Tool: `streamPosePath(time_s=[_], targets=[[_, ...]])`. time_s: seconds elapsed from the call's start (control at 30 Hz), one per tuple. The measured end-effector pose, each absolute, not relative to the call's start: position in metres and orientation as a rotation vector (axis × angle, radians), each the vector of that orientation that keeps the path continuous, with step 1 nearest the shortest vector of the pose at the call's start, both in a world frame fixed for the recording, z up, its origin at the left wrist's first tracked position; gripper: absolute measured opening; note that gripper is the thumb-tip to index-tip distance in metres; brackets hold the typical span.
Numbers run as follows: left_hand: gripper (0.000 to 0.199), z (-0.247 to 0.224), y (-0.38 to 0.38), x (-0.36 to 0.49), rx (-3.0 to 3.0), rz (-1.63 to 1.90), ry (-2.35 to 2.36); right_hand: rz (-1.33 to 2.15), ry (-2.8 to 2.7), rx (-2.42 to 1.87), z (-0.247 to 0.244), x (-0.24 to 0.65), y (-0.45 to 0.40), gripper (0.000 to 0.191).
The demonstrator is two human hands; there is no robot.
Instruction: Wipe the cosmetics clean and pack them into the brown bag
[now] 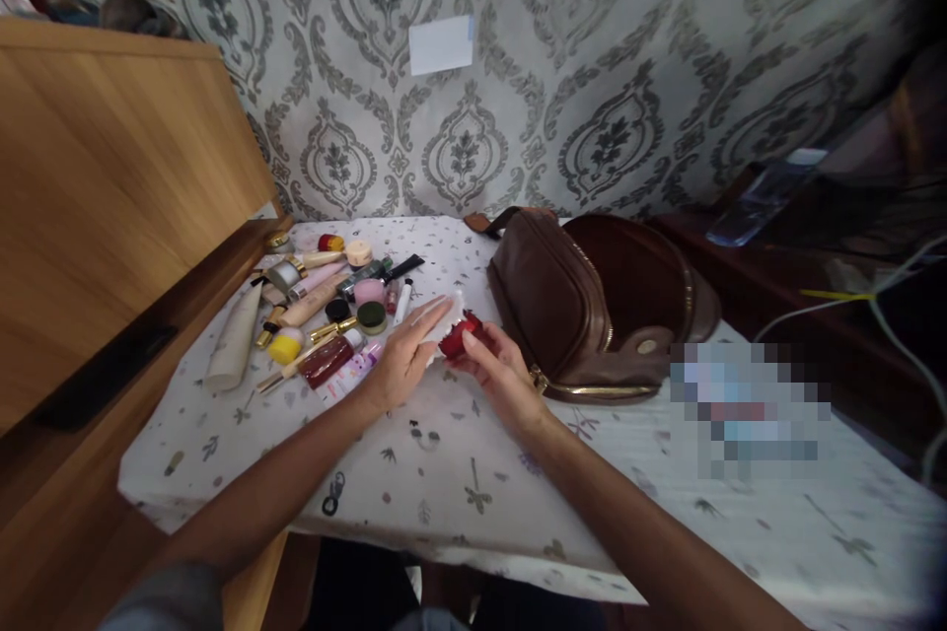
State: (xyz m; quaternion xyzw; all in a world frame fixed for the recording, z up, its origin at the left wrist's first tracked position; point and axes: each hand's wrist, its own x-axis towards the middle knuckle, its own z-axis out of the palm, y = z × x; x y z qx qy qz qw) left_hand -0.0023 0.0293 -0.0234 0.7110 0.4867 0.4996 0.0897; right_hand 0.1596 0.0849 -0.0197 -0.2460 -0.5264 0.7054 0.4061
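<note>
Pinching red item above bench, right hand; left hand flattened by its white piece, likely steadying; left grip cannot be told.

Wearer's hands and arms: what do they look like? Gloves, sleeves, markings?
Left hand and right hand are bare human hands: no gloves, rings or watch that I can make out. Forearms uncovered. A loose grey sleeve shows near the left elbow; right sleeve not in view. No cables or markings visible on either.
</note>
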Motion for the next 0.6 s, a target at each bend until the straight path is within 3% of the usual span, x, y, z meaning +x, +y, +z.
streamPosePath(time_s=[0.37, 0.6], targets=[[0.046, -0.014, 0.025, 0.002, 2.305, 1.351, 1.424, 2.281, -0.903, -0.563, -0.018, 0.162, 0.089, 0.025], [0.059, -0.027, 0.03, 0.007, 1.93, 1.464, 1.501, 2.456, -0.734, -0.302, -0.014, 0.166, 0.093, 0.032]])
